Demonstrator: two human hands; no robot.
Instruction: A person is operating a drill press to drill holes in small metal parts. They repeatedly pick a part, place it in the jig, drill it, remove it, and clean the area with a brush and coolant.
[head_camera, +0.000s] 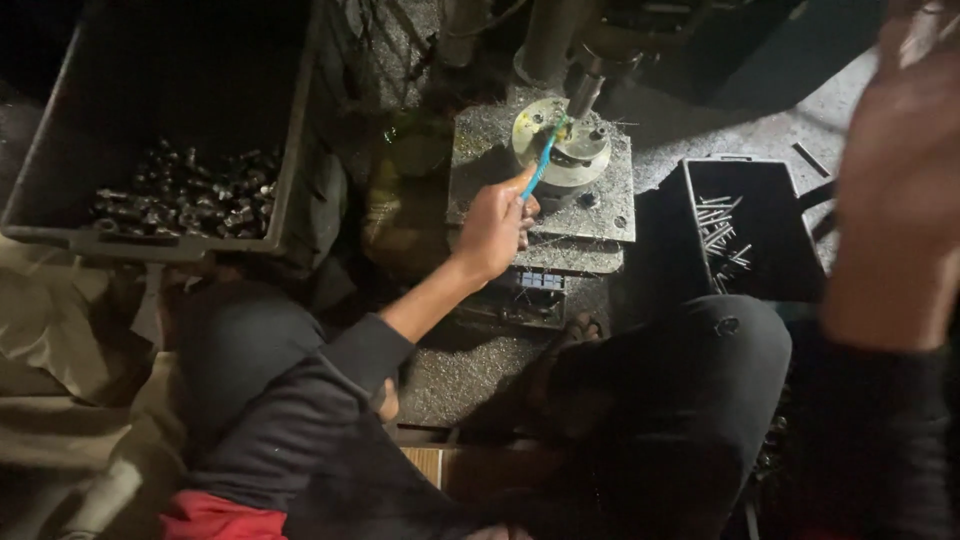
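Left hand gripping blue brush — bristles on round fixture

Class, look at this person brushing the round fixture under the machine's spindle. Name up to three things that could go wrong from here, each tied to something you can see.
1. The left hand holds the blue brush right beside the spindle; if it turns, brush or fingers might get caught.
2. Metal chips cover the plate; bare skin could be cut.
3. The right hand is raised and blurred, so it steadies nothing.
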